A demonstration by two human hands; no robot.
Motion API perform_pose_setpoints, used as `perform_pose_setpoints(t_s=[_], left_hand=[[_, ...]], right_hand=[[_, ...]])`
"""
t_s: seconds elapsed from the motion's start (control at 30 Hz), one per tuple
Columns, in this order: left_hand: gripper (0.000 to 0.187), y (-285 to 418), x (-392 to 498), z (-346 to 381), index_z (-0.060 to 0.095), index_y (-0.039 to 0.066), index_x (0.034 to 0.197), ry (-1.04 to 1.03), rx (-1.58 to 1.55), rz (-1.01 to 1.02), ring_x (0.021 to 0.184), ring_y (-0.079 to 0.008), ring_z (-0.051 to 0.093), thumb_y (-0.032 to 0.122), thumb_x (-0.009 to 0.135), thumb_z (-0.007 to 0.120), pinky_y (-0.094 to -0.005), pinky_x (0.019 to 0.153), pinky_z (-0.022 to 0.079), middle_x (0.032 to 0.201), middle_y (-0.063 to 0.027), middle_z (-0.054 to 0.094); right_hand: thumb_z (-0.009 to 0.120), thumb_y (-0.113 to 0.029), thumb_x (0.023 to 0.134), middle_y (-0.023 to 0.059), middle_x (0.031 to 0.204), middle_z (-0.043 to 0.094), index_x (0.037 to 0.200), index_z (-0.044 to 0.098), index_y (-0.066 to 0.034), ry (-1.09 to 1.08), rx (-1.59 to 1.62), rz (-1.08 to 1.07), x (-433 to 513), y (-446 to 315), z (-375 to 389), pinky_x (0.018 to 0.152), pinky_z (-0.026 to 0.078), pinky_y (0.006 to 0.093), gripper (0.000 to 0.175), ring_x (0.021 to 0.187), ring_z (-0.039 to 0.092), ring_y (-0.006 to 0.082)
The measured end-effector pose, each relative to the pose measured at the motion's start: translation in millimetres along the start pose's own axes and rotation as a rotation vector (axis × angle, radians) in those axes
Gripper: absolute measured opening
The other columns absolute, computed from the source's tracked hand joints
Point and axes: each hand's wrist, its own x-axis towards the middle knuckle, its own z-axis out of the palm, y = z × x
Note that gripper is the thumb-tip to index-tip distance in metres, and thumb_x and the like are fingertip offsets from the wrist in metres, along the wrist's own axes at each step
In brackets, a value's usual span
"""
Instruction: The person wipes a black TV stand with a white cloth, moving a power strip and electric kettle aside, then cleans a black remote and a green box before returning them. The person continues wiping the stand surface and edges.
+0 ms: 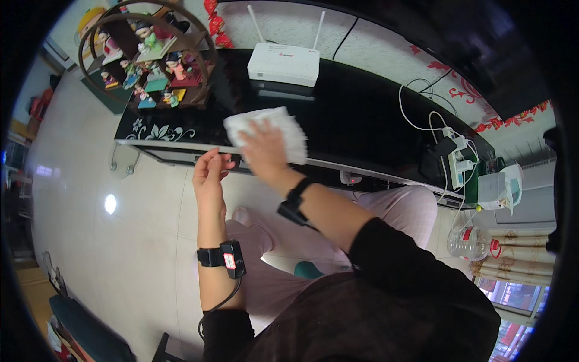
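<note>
My right hand lies spread on a white cloth, pressing it against the glossy black top of a TV cabinet near its front edge. Both the hand and the cloth look slightly blurred. Just left of it, my left hand is raised in front of the cabinet's edge with its fingers loosely bent and nothing visible in them. Behind the cloth stands a white router with two upright antennas. A strap with a small black box is around each forearm.
A round wooden display shelf with several figurines stands at the cabinet's left end. To the right are a power strip with plugs and white cables, a box and a large plastic bottle. A television hangs above.
</note>
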Motion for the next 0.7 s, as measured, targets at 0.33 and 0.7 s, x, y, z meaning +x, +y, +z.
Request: perform_pose_setpoints(t_s=[0.33,0.7], left_hand=[[0.024,4.2,-12.6,9.6,0.057,0.008,0.115,-0.091,-0.074,-0.001,0.083,-0.0116,0.062,0.021,0.095,0.055,-0.0253,0.076,0.043,0.099,-0.0061,0.066],[0.02,6.3,-17.8,20.1,0.06,0.006,0.112,-0.151,-0.09,-0.038,0.08,-0.01,0.062,0.017,0.095,0.056,-0.0218,0.075,0.042,0.092,-0.0044,0.068]], right_hand=[[0.065,-0.035,0.08,0.0021,0.129,0.055,0.113,0.064,-0.0241,0.114,-0.02,-0.085,-45.4,100.1,-55.8,0.099,0.033,0.0452,0.035,0.119,0.049,0.0246],[0.056,-0.045,0.085,0.0078,0.148,0.034,0.135,0.047,-0.0274,0.044,-0.209,0.28,28.0,87.7,-18.8,0.105,0.015,0.0665,0.054,0.139,0.02,0.0381]])
